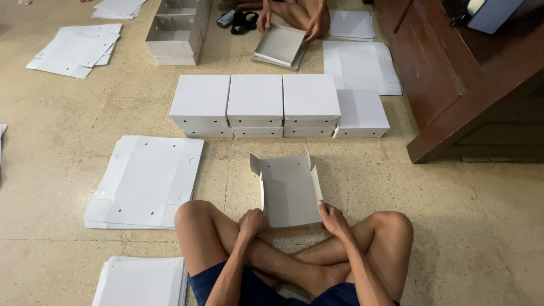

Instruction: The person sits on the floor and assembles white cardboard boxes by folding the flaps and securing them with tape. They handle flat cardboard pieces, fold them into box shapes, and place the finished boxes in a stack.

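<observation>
1. White card, partly folded: we hold the box blank (290, 191) by its near edge, our left hand (253, 221) at its near left corner and our right hand (334, 220) at its near right corner, so the long side flaps stand up between them and the sheet slopes away over the crossed legs.
2. Left fingers are curled shut around the corner; right fingers lie pressed together on the edge, thumb toward the sheet.
3. Beyond the fingertips, a row of finished boxes (255, 102) stands in low stacks, edges touching, near enough to take further pieces.
4. Left of the left hand, a pile of flat blanks (146, 182) lies close by; a second pile (141, 280) lies nearer the body on that side.
5. Far past the row, another person's hands (290, 21) press a grey tray-shaped box (280, 45) to the floor.
6. Speckled beige terrazzo floor (464, 226) serves as the work surface; dark wooden furniture (453, 68) stands beyond the right hand.
</observation>
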